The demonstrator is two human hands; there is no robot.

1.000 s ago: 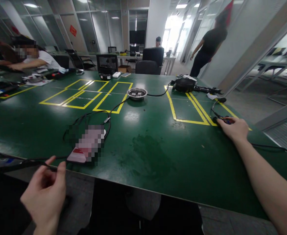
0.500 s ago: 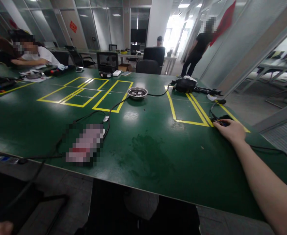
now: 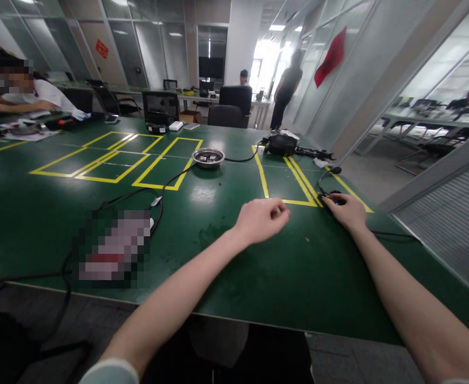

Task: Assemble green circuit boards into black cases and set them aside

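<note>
Over the middle right of the green table [image 3: 226,288], my left hand [image 3: 260,220] is loosely closed, its fingers curled toward the thumb. Nothing shows in the gap between them. At the right side, the thumb and fingers of my right hand [image 3: 348,210] close on a small dark object [image 3: 330,198] with tiny coloured bits; its kind is too small to tell, and the hand partly covers it. Just behind it lies a black cable [image 3: 320,184] with a round dark end. Yellow tape lines [image 3: 304,184] run close to the right hand.
A round metal dish [image 3: 209,155] holds small shiny pieces. Black bulky gear [image 3: 280,144] lies at the back right. A pixelated pinkish item [image 3: 116,242] rests front left among black cables [image 3: 161,205]. People sit at the left [image 3: 45,96] and stand at the back [image 3: 286,90].
My left hand has come up from the lower left corner to above the table, toward my right hand. The right hand stays at the small dark object. The view has turned slightly right.
</note>
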